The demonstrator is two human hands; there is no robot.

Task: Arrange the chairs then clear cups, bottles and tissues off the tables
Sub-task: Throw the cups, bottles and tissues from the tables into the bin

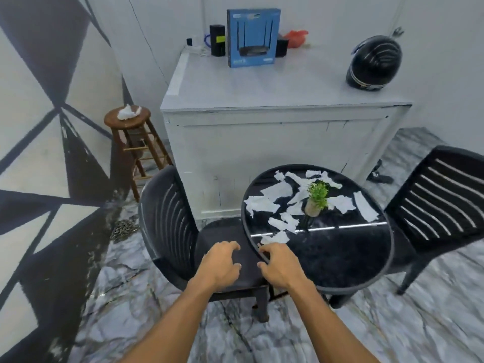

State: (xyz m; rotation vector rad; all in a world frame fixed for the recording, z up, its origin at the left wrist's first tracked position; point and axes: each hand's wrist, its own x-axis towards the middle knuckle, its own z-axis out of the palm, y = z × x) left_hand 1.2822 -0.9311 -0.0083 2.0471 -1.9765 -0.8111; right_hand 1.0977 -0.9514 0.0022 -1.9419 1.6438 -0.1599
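A round black table stands in the middle, strewn with several torn white tissues around a small green plant. A black slatted chair sits at its left, seat tucked partly under the tabletop. A second black chair stands at the right. My left hand hovers over the left chair's seat, fingers apart, holding nothing. My right hand is at the table's near left rim, fingers curled and apart, with nothing in it. One tissue lies just beyond its fingertips.
A white cabinet stands behind the table with a blue router box, dark devices and a black helmet on top. A wooden stool with crumpled tissue stands at back left. A chain lies on the marble floor.
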